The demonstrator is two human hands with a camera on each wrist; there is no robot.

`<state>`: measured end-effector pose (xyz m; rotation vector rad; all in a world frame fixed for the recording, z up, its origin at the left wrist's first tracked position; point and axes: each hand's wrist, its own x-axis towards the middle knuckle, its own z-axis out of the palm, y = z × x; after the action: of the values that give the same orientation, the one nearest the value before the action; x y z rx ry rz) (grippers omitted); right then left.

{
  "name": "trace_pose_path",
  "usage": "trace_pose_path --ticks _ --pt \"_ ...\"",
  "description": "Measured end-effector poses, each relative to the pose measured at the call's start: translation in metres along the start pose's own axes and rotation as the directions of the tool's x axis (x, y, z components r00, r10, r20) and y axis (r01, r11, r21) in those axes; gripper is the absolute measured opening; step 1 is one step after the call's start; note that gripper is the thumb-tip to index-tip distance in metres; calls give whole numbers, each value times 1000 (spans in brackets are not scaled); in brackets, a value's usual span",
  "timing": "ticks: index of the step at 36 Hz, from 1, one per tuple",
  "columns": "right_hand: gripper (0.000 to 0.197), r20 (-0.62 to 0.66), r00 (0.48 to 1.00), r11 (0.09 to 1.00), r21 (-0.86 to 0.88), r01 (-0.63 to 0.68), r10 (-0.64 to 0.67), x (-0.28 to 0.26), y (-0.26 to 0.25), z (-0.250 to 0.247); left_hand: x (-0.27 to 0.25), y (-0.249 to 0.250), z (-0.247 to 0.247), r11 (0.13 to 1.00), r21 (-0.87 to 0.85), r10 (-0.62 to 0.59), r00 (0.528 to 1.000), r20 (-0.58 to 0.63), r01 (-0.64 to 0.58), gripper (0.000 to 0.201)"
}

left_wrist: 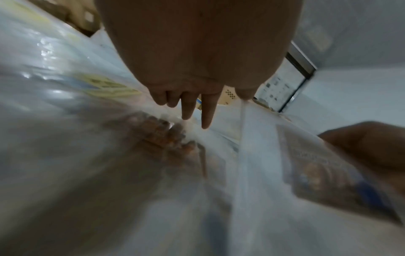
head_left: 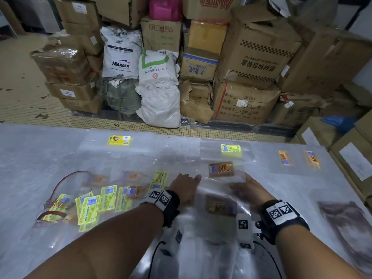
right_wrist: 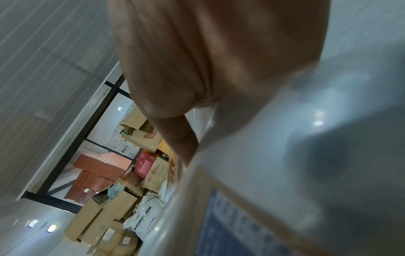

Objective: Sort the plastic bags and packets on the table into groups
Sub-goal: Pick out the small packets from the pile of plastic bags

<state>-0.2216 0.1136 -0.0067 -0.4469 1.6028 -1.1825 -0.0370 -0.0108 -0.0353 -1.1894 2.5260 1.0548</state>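
Both hands are out over the bench (head_left: pixel 30 158), holding one clear plastic bag with a brown label (head_left: pixel 220 205) between them. The left hand (head_left: pixel 186 187) has the bag's left edge in its grip; from the left wrist the thumb (left_wrist: pixel 245 93) meets the plastic edge while the index and middle fingers (left_wrist: pixel 208 112) point out straight and the other two curl in, so it looks like a light pinch on the edge. The right hand (head_left: pixel 248 191) lies on the bag's right side, seen through the film, its thumb (right_wrist: pixel 179 140) against the plastic; how its fingers close is hidden, and I cannot tell whether this grip is spread or pinching. The held bag is lifted and slightly blurred, with the label between the two wrists. Just beyond the fingertips lies a flat bag with a similar brown label (head_left: pixel 221 169), and farther back a yellow-labelled bag (head_left: pixel 231 150). A second yellow-labelled one (head_left: pixel 120 140) sits at the far left. Two orange-labelled bags (head_left: pixel 283 158) lie side by side to the far right. A loose heap of yellow and brown packets (head_left: pixel 90 200) spreads left of the left wrist. Cartons and sacks (head_left: pixel 159 87) stand on the floor behind.
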Motion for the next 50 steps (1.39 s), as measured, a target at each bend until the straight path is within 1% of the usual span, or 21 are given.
trace_pose_path --ticks 1,2,4,7,9,10,12,13,14,18,20,24,28,31,32,34,35,39,44,47,50 --pt "31 24 1000 1000 1 1 -1 1 -1 -1 4 2 0 993 -121 -7 1000 -14 6 25" --pt "32 38 999 999 30 -10 9 3 -1 -3 3 5 -2 964 -263 -28 999 -17 22 30" --pt "31 78 997 999 38 -6 3 0 -6 -3 6 8 -3 829 -551 -115 993 1 96 59" --pt "30 29 998 996 -70 49 -47 0 -12 -4 22 3 -1 609 -777 -173 983 62 156 79" --pt "33 42 998 996 -73 55 -52 4 -12 -9 25 7 -2 521 -838 -185 980 72 160 87" --pt "28 74 996 996 -72 48 -42 5 -10 -10 14 18 -11 521 -842 -170 984 60 142 83" --pt "14 99 995 997 -74 39 -32 6 -9 -14 7 34 -19 578 -812 -127 992 6 79 51" --pt "12 110 993 995 -89 46 -37 4 -9 -16 10 37 -18 595 -801 -108 994 -7 59 37" --pt "14 120 992 996 -78 44 -34 4 -8 -19 10 42 -18 614 -789 -92 995 -31 32 33" --pt "29 130 987 991 -77 110 -99 -1 -7 -32 17 52 -7 687 -727 -111 986 -123 -13 46" --pt "33 123 984 990 -34 134 -129 -6 -8 -38 17 59 -2 702 -710 -82 984 -156 -54 39" --pt "26 14 994 989 100 111 -112 -12 -10 -53 15 76 4 724 -682 -28 983 -180 -105 33" --pt "29 -112 988 992 54 116 -109 -17 -13 -64 14 95 9 720 -675 37 980 -195 -161 36" --pt "58 -227 960 986 -4 166 -163 -13 -13 -74 17 107 8 757 -612 79 961 -263 -230 37" --pt "53 -259 948 982 -5 189 -183 -14 -15 -75 18 111 6 767 -589 96 953 -286 -254 36" --pt "25 -287 934 975 2 222 -212 -17 -18 -80 20 120 3 784 -540 143 936 -321 -305 34" --pt "23 -303 930 974 22 227 -210 -21 -21 -81 21 124 2 788 -524 164 930 -330 -325 34" --pt "35 -353 904 965 16 263 -240 -33 -35 -87 26 140 0 778 -513 193 915 -355 -363 36" --pt "25 -456 821 938 -127 323 -344 -40 -43 -92 29 159 12 782 -460 213 874 -436 -420 41" --pt "21 -471 796 925 -179 336 -380 -46 -48 -97 27 171 19 752 -494 217 871 -440 -437 40" --pt "22 -484 794 926 -117 358 -368 -47 -53 -110 29 182 21 720 -530 219 871 -439 -448 32"
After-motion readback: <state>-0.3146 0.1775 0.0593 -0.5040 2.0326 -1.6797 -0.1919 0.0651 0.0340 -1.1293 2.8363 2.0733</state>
